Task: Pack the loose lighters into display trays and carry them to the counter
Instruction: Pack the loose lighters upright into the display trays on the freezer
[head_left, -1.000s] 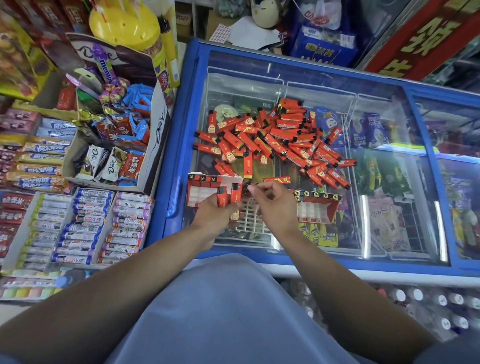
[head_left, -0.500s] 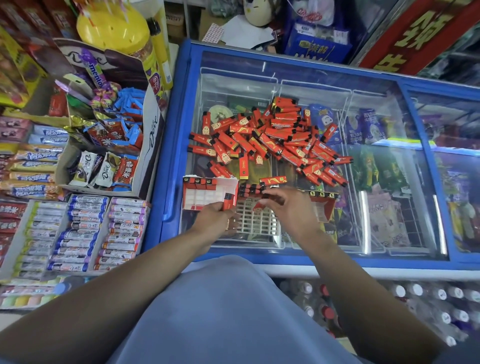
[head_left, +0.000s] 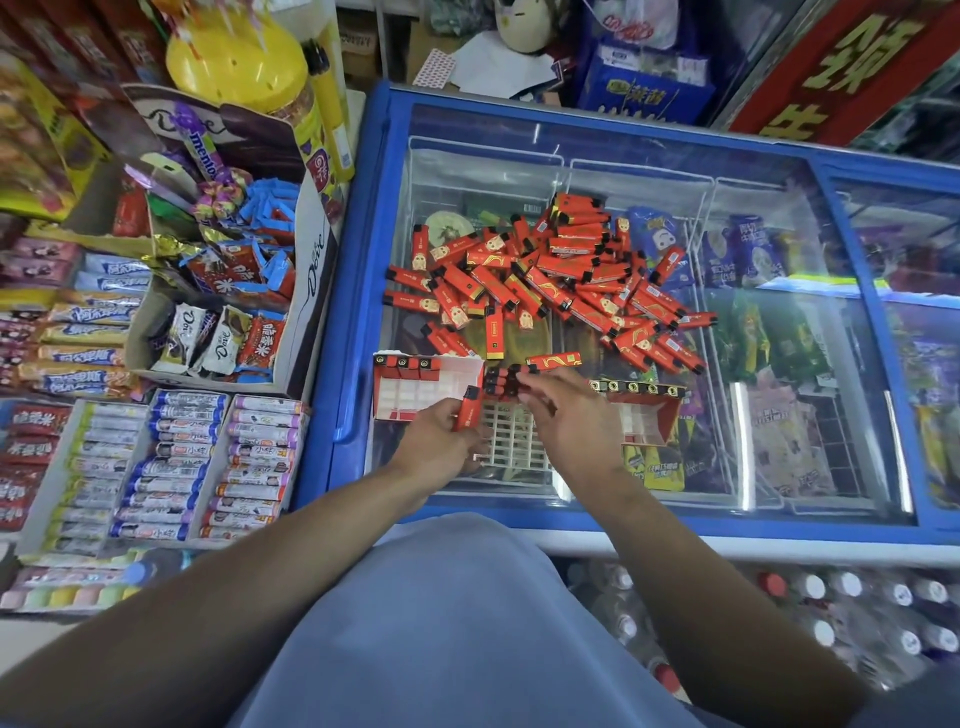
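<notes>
1. Standing at the blue chest freezer (head_left: 363, 270), working on its glass lid, with all places below given from that freezer.
2. Lying heaped across the middle of the lid: a pile of loose red lighters (head_left: 550, 280), several dozen, too many and too overlapped to count exactly.
3. Sitting at the lid's near left edge: a red-and-white display tray (head_left: 415, 395), with three lighters standing in its far row and the other cells showing white.
4. Sitting to the near right of the pile: a second red tray (head_left: 644, 415), carrying a row of about five black lighter tops along its far rim.
5. Lying between the two trays: a white grid insert (head_left: 511, 441), with a few lighters standing along its far edge; count unclear.
6. Gripping one upright lighter (head_left: 467, 410) with curled fingers: the left hand (head_left: 436, 441), just beside the left tray's near right corner.
7. Reaching over the grid insert: the right hand (head_left: 566, 421), fingers curled at the lighter row; grasp not clear enough to tell.
</notes>
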